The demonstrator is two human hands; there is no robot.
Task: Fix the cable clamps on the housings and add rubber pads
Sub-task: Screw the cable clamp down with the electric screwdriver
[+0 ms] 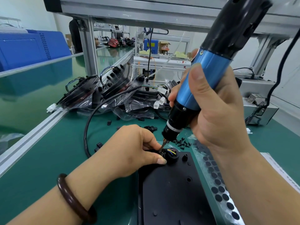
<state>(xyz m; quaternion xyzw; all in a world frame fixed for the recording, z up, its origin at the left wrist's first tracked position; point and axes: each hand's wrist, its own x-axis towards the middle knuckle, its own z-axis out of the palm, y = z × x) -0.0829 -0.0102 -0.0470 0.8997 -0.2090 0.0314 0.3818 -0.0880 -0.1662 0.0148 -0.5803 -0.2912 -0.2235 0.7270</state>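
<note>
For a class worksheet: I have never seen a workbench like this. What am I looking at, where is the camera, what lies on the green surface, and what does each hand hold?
No machine here, only two bare hands. The one picture comes from a head-worn camera looking forward and down. The right hand grips a blue and black electric screwdriver, its tip down at the cable entry of a black housing. The left hand pinches what is probably the cable clamp there, beside coloured wires. On the green bench lie loose black screws, a sheet of round black pads, small black clips and, further back, more housings in clear bags.
</note>
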